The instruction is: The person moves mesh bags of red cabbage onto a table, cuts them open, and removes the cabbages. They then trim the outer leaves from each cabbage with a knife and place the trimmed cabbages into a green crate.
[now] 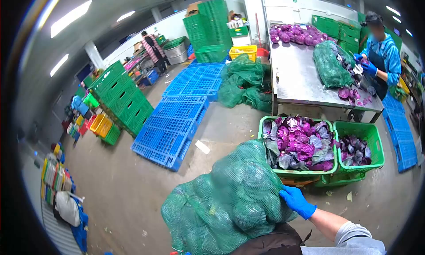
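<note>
A large green mesh bag packed with round heads, which look like cabbages, fills the lower middle of the view, close against my body. My right hand, in a blue glove, grips the right side of the bag, with its fingertips partly hidden in the netting. My left hand cannot be made out; a small red and blue bit shows at the bottom edge below the bag. Just beyond the bag stands a green crate heaped with purple cabbage leaves. A second green crate beside it holds more leaves.
A steel table bears purple cabbages and another filled mesh bag. A co-worker in blue gloves handles a cabbage there. Blue pallets, green nets and stacked green crates stand on the left.
</note>
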### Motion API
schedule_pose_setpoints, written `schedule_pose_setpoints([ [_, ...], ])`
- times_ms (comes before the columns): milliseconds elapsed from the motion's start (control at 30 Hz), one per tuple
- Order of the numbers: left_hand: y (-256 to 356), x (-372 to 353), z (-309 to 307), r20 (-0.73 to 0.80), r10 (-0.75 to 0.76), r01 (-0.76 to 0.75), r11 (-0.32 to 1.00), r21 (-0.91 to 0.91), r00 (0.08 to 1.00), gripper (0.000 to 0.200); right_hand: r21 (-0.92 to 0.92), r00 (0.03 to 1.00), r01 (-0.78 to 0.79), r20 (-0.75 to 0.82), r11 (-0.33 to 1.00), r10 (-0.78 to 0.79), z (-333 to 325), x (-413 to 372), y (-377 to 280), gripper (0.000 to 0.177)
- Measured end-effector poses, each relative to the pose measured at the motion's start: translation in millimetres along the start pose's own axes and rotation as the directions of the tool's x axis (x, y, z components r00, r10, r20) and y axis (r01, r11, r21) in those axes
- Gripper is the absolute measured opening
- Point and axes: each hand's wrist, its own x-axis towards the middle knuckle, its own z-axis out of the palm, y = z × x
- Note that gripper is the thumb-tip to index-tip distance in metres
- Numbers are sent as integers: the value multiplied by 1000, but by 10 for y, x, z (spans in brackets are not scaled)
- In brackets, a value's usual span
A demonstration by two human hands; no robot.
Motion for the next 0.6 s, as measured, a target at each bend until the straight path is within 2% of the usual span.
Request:
schedule_pose_setpoints([
  [67, 470, 272, 383, -5, 71, -71, 997, 23, 997, 38, -39, 999, -48, 4, 998, 49, 214, 512, 104, 36],
  [100, 681, 331, 518, -26, 128, -127, 992, 28, 991, 38, 57, 999, 11, -39, 998, -9, 334, 765, 133, 37],
  [233, 1073, 1431, 746, -7, 147, -146, 985, 95, 989, 39, 8, 998, -21, -61, 1000, 21, 513, 1732, -5, 38],
  [300, 1142, 1853, 740, 207, 418, -458, 863, 215, 885, 40, -70, 997, -27, -73, 997, 22, 627, 2160, -32, 37],
  [333, 1272, 1950, 857, 208, 409, -449, 869, 209, 888, 40, -66, 997, -37, -69, 997, 33, 674, 2386, -57, 37],
  [367, 1663, 1781, 1272, 98, 256, -268, 953, 141, 962, 40, -64, 997, -45, -65, 997, 41, 701, 2597, -102, 38],
  [400, 1923, 1687, 1531, 1, 87, -87, 995, 48, 996, 41, -76, 997, -41, -64, 996, 36, 685, 2765, -164, 38],
  [533, 2409, 2392, 1912, 76, 39, -40, 999, 3, 996, 42, -102, 996, -74, -61, 992, 68, 782, 3609, -414, 39],
  [567, 2554, 2539, 2045, 121, 94, -96, 995, 15, 988, 42, -92, 993, -97, -68, 991, 91, 826, 3752, -513, 39],
  [600, 2712, 2733, 2226, 179, 148, -153, 988, 15, 973, 42, -209, 987, -149, -91, 966, 133, 860, 3940, -568, 39],
])
